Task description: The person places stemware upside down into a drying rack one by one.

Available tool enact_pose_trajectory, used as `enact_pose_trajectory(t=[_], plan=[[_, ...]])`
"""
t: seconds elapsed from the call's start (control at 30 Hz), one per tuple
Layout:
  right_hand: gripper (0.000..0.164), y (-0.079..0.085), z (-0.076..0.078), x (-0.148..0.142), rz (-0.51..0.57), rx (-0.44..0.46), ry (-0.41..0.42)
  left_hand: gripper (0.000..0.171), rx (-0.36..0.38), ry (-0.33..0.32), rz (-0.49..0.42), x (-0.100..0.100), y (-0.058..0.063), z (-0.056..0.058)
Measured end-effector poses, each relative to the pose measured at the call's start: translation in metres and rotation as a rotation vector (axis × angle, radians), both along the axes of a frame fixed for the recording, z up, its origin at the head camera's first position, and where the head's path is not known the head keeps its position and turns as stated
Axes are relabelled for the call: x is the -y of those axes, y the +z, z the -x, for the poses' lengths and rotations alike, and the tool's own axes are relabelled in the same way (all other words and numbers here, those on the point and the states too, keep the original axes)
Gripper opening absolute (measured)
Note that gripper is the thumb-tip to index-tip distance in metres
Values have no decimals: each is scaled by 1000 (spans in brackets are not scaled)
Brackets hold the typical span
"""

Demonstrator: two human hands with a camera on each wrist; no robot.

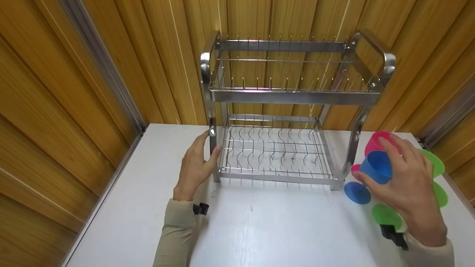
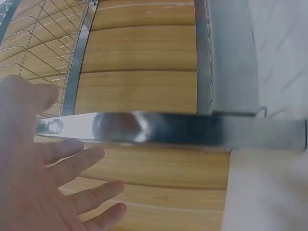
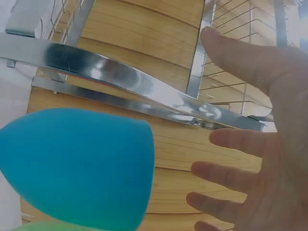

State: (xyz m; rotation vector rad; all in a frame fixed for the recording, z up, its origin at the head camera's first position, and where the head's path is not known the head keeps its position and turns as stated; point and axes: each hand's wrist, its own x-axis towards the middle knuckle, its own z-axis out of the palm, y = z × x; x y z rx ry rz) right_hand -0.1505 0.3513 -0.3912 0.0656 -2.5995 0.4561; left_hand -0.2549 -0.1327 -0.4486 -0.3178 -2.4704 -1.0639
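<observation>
In the head view, the left hand [image 1: 195, 165] is at the left post [image 1: 212, 107] of the steel rack [image 1: 297, 98], its thumb on one side and fingers on the other. The right hand [image 1: 410, 185] is poised over the blue cup [image 1: 376, 167], to the right of the rack and just nearer than a pink cup [image 1: 372, 145].

From the left wrist, I see the fingers loosely extended and parted, gripping nothing; whether they brush the post I can't tell.

From the right wrist, thumb and fingers are spread wide, holding nothing, with a visible gap to the blue cup.
</observation>
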Motion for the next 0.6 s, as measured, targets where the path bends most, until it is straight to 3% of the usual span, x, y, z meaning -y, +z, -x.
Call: enact_pose_trajectory(t=[0.3, 0.6], plan=[[103, -14, -26, -34, 71, -190, 49, 55, -22, -63, -267, -13, -6, 5], [104, -31, -52, -70, 144, -168, -44, 43, -3, -68, -325, -13, -6, 5]])
